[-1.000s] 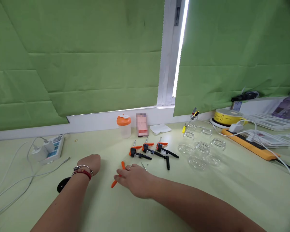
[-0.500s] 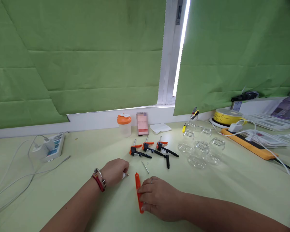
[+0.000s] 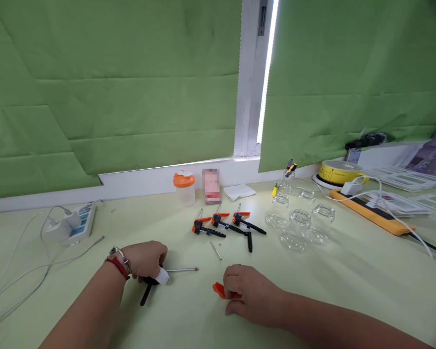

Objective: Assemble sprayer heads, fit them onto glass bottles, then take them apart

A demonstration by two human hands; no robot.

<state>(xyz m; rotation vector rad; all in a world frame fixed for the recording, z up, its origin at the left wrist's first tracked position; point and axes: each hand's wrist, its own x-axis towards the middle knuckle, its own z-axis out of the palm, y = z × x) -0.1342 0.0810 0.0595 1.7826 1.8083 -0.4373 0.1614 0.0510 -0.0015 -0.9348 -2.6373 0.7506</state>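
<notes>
My left hand (image 3: 147,259) is closed around a black-handled tool part (image 3: 147,291) whose thin metal rod (image 3: 181,269) sticks out to the right along the table. My right hand (image 3: 245,293) is curled over an orange plastic piece (image 3: 219,289), of which only the left end shows. Three assembled orange-and-black clamps (image 3: 221,223) lie in a row just beyond my hands, with a loose black handle (image 3: 249,241) and a loose metal pin (image 3: 215,250) beside them.
Several clear glass jars (image 3: 300,225) stand at the right of the clamps. An orange-lidded cup (image 3: 184,188), a pink box and a tissue sit by the wall. A white power strip (image 3: 72,223) with cables lies left; an orange power strip (image 3: 372,213) and a yellow spool lie right.
My left hand drew back to the left and now grips the black-handled part with its rod. My right hand pulled the orange piece nearer and closed over it.
</notes>
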